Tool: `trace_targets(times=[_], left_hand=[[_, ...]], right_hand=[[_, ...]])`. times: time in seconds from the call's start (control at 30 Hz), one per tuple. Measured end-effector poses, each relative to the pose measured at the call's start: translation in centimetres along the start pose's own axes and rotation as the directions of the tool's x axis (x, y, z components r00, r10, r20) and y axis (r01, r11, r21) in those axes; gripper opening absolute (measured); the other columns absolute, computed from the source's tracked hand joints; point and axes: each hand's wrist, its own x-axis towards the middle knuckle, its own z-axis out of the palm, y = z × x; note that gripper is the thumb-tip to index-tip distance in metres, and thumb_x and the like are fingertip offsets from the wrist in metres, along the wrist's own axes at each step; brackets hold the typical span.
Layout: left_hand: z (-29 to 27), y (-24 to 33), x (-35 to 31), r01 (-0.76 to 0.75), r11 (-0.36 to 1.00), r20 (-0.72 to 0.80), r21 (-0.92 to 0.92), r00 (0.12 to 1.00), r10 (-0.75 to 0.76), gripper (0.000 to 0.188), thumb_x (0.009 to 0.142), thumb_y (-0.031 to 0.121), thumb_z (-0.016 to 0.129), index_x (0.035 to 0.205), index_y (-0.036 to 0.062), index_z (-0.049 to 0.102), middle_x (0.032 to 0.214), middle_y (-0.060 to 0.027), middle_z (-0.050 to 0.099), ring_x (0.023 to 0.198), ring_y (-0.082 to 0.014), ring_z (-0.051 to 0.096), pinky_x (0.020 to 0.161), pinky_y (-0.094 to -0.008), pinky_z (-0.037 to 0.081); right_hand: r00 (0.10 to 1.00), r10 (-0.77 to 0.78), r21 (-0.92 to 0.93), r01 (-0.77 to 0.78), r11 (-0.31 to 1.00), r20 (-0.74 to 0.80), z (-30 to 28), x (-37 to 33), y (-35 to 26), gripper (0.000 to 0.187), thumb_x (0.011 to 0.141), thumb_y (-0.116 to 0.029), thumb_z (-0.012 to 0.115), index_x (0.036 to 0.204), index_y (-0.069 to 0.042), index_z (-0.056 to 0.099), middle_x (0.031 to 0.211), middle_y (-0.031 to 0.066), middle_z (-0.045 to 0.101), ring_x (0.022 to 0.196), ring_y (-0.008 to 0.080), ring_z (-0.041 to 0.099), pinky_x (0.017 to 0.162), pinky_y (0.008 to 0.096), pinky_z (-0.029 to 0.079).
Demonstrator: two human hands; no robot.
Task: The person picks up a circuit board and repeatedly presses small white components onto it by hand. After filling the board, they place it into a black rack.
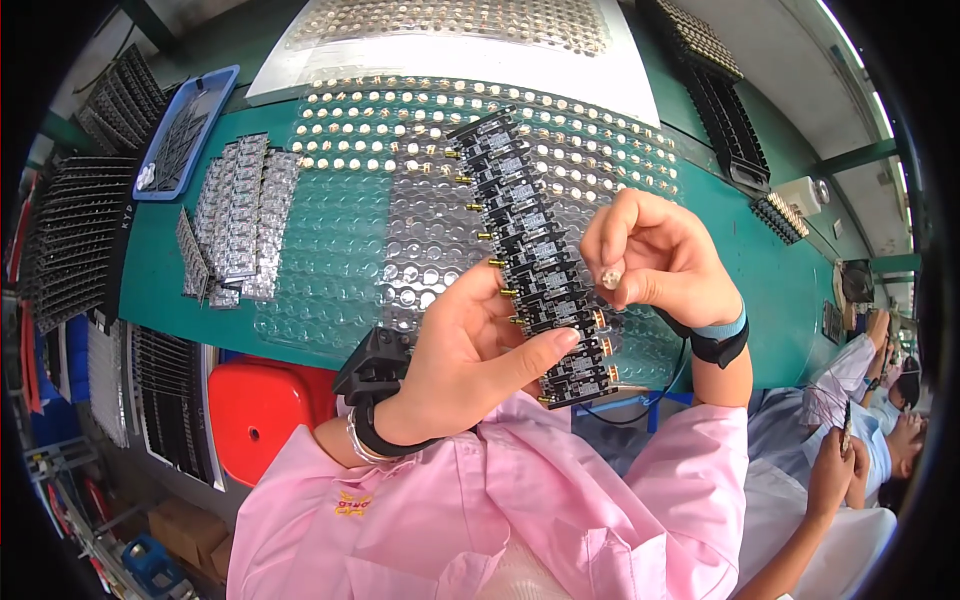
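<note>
Left grip (470,345) holds board strip (540,265) over green bench (160,255)

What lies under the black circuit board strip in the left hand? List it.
Beneath the black circuit board strip lies a clear plastic blister tray of small round parts on the green table. The left hand and the strip cover the tray pockets directly below.

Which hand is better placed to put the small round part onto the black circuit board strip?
The right hand, probably. Its fingers already pinch the small round part just beside the black circuit board strip, while the left hand is occupied holding that strip.
</note>
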Motion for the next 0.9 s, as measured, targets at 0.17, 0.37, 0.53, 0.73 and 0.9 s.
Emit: trace_targets(times=[0.17, 0.37, 0.53, 0.73, 0.9], left_hand=[[-0.1, -0.1, -0.1, 0.022, 0.999, 0.025, 0.041, 0.999, -0.023, 0.034, 0.076, -0.003, 0.058, 0.105, -0.0026, 0.041, 0.094, -0.0093, 0.056, 0.08, -0.0125, 0.057, 0.063, -0.0223, 0.049], [-0.2, -1.0, 0.0, -0.061, 0.996, 0.026, 0.063, 0.998, 0.06, 0.033, 0.076, -0.001, 0.059, 0.104, -0.0024, 0.041, 0.093, -0.009, 0.056, 0.078, -0.0124, 0.057, 0.06, -0.0212, 0.049], [-0.1, -0.8, 0.2, -0.02, 0.998, 0.038, 0.056, 0.999, 0.017, 0.033, 0.076, 0.0, 0.059, 0.104, -0.0023, 0.041, 0.093, -0.009, 0.056, 0.079, -0.0126, 0.058, 0.059, -0.0209, 0.05], [0.0, -0.5, 0.2, -0.026, 0.999, 0.042, 0.042, 0.999, 0.024, 0.034, 0.077, 0.0, 0.058, 0.105, -0.0027, 0.041, 0.093, -0.009, 0.056, 0.079, -0.0127, 0.058, 0.06, -0.0213, 0.05], [-0.2, -0.9, 0.4, -0.085, 0.996, 0.041, 0.018, 0.996, 0.084, 0.034, 0.077, 0.0, 0.058, 0.107, -0.0029, 0.04, 0.093, -0.0086, 0.055, 0.079, -0.0126, 0.058, 0.059, -0.0213, 0.051]], right_hand=[[0.999, -0.009, 0.033, 0.008, 0.999, 0.032, -0.4, -0.1, 0.6, 0.017, 0.072, 0.006, 0.061, 0.081, 0.0, 0.048, 0.083, 0.0079, 0.049, 0.074, 0.0091, 0.047, 0.066, 0.0212, 0.043], [0.998, -0.059, 0.01, 0.059, 0.998, 0.033, -0.2, 0.1, 0.9, 0.018, 0.068, 0.01, 0.063, 0.077, 0.002, 0.049, 0.082, 0.0103, 0.05, 0.073, 0.0115, 0.05, 0.064, 0.0224, 0.046], [0.994, -0.1, 0.005, 0.1, 0.995, 0.042, -0.5, 0.1, 1.1, 0.016, 0.066, 0.011, 0.063, 0.074, 0.003, 0.052, 0.082, 0.0121, 0.051, 0.071, 0.0133, 0.054, 0.063, 0.0235, 0.049], [0.996, -0.084, 0.019, 0.084, 0.996, 0.021, -0.4, 0.1, 1.0, 0.015, 0.066, 0.011, 0.063, 0.075, 0.003, 0.053, 0.083, 0.0132, 0.052, 0.072, 0.0137, 0.055, 0.064, 0.0239, 0.049], [0.994, -0.104, -0.065, 0.102, 0.993, -0.027, -0.4, 0.1, 1.2, 0.014, 0.067, 0.012, 0.062, 0.076, 0.004, 0.054, 0.084, 0.0139, 0.053, 0.071, 0.0138, 0.055, 0.063, 0.0242, 0.05]])
